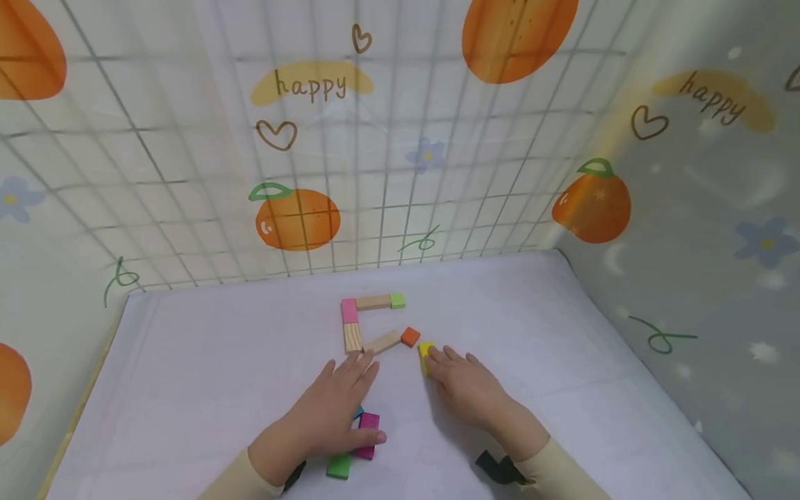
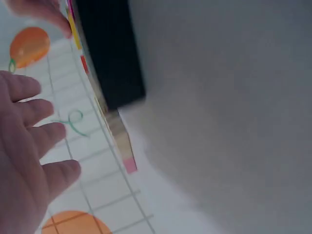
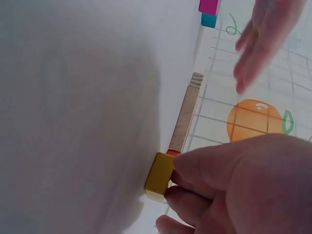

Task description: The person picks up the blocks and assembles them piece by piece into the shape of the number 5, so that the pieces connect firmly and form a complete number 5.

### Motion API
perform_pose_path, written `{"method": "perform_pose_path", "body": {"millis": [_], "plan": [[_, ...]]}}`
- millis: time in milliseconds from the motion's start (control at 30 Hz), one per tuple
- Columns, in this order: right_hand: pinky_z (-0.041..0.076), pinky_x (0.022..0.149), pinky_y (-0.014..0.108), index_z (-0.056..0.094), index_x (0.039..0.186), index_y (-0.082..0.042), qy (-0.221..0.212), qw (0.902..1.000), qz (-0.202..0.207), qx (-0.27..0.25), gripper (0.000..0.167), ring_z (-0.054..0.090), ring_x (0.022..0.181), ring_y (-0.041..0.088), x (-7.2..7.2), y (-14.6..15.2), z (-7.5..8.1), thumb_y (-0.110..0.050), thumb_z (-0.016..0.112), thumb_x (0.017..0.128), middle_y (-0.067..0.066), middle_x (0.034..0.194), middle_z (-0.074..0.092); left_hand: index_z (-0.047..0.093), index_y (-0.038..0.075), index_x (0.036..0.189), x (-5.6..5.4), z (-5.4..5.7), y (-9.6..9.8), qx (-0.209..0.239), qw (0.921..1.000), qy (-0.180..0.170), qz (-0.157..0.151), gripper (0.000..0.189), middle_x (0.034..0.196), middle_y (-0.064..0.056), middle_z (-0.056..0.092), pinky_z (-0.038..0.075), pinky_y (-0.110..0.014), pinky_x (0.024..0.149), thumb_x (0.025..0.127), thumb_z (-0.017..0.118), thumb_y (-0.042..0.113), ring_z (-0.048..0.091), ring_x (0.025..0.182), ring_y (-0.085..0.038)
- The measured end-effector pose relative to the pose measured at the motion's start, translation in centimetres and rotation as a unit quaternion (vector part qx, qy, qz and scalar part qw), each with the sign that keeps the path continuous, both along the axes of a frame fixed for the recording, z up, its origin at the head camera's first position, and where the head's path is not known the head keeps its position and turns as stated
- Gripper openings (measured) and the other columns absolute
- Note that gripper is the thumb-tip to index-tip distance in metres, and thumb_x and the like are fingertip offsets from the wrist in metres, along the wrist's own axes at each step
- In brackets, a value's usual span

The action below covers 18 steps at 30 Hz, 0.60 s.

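My left hand is spread with extended fingers above loose blocks. Beneath and beside it are a magenta block, a green block and a partly hidden blue block. Its fingertips overlap the near end of a plain wooden block in the head view. My right hand pinches a yellow block between thumb and fingers, at the right of the line. An orange-red cube lies between the plain block and the yellow one.
Beyond my hands, a striped wooden block, a pink block, another plain block and a light green cube form a bent line. A white cloth covers the table. Printed curtains stand behind and at the sides.
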State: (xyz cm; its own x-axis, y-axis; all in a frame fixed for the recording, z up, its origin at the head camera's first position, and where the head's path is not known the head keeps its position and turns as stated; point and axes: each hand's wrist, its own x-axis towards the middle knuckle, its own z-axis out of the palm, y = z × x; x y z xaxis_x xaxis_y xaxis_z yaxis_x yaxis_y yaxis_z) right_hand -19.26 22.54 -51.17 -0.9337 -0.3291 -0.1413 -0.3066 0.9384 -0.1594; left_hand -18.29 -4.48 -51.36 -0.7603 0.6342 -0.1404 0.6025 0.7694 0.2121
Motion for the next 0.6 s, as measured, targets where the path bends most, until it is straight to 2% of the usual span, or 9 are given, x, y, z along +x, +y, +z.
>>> {"method": "perform_pose_path", "body": {"millis": [167, 267, 400, 600], "plan": [[0.035, 0.115, 0.063, 0.053, 0.148, -0.014, 0.007, 1.0000, 0.003, -0.001, 0.049, 0.042, 0.147, 0.032, 0.2, 0.1, -0.1, -0.018, 0.061, 0.100, 0.003, 0.157, 0.047, 0.029, 0.014, 0.160, 2.8, -0.8, 0.2, -0.004, 0.9996, -0.017, -0.023, 0.108, 0.169, -0.005, 0.021, 0.026, -0.062, 0.120, 0.082, 0.047, 0.086, 0.020, 0.156, -0.029], [0.035, 0.114, 0.063, 0.052, 0.148, -0.013, 0.009, 0.9999, 0.007, -0.003, 0.049, 0.042, 0.146, 0.032, 0.2, 0.1, -0.2, -0.018, 0.061, 0.100, 0.003, 0.157, 0.047, 0.032, 0.012, 0.159, 4.0, -0.6, 0.3, -0.012, 0.9993, -0.030, -0.017, 0.108, 0.168, -0.008, 0.024, 0.026, -0.061, 0.120, 0.081, 0.047, 0.086, 0.022, 0.156, -0.029], [0.036, 0.114, 0.063, 0.052, 0.148, -0.013, 0.011, 0.9999, 0.012, -0.002, 0.049, 0.042, 0.146, 0.033, 0.2, 0.1, -0.5, -0.018, 0.060, 0.100, 0.003, 0.157, 0.047, 0.035, 0.012, 0.157, 4.6, -0.2, 0.3, -0.029, 0.9983, -0.050, 0.003, 0.106, 0.167, -0.010, 0.026, 0.027, -0.061, 0.120, 0.082, 0.051, 0.084, 0.024, 0.155, -0.029], [0.035, 0.114, 0.063, 0.051, 0.149, -0.014, 0.009, 0.9999, 0.014, -0.002, 0.050, 0.041, 0.147, 0.033, 0.2, -0.1, -0.6, -0.019, 0.061, 0.100, 0.003, 0.157, 0.046, 0.038, 0.015, 0.156, 4.7, -0.2, 0.2, -0.038, 0.9967, -0.071, 0.009, 0.105, 0.167, -0.009, 0.028, 0.029, -0.063, 0.118, 0.080, 0.051, 0.085, 0.026, 0.154, -0.029]]}}
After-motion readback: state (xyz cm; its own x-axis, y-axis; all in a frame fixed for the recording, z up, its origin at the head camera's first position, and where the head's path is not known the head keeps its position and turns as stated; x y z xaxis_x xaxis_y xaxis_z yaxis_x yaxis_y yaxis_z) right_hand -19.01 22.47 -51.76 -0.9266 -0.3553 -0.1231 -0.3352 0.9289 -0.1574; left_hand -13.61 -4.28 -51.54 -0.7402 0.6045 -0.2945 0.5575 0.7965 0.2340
